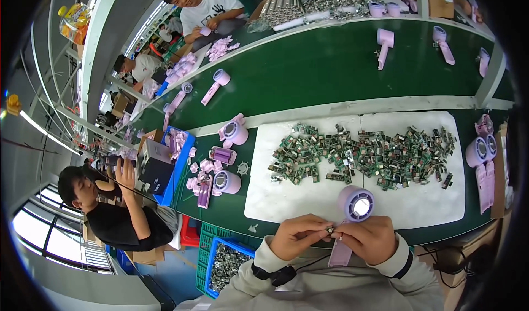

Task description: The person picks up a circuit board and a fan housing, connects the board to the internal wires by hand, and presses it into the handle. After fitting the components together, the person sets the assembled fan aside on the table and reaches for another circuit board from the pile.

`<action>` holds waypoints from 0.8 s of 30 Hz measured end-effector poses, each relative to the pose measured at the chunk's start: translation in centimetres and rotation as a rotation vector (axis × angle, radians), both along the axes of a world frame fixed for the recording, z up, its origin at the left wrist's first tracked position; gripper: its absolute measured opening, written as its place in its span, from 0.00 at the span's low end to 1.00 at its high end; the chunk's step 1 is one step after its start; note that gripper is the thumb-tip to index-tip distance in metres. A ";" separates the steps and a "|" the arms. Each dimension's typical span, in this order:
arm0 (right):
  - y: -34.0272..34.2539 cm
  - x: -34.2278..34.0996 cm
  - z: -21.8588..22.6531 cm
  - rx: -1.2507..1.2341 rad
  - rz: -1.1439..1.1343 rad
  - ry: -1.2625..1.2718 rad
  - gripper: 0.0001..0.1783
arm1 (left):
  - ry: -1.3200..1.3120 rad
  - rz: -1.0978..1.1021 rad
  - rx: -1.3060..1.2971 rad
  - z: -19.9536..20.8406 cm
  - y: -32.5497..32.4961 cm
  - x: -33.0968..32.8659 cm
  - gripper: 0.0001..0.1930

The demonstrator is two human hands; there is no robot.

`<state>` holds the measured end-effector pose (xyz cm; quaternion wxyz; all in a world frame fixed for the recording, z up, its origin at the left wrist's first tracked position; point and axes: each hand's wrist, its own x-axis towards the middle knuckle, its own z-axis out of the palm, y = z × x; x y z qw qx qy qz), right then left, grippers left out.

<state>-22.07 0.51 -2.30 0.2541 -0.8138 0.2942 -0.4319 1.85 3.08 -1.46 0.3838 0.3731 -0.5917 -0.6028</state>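
Observation:
Close to the table's front edge, my left hand [300, 237] is closed in a pinch on a small circuit board [330, 230]. My right hand [373, 239] is closed round a lilac handheld fan [348, 204]. The fan's round head points away from me, and its handle [340, 253] hangs below my fingers. Right thumb and fingertips meet the left ones at the board, partly hiding it. Just beyond both hands, a heap of small green circuit boards [386, 151] is spread over a white foam sheet [259, 200].
Lilac fan heads and shell parts [227, 182] lie left of the foam; more fans [480, 151] lie right. Behind runs a green conveyor belt [308, 57] carrying spaced fans. A blue crate [215, 250] of metal parts stands low left. Co-workers sit left and across the belt.

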 end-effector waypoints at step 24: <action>-0.4 -0.1 0.6 0.083 0.089 -0.016 0.11 | 0.152 -0.080 0.115 -0.4 -0.6 0.5 0.17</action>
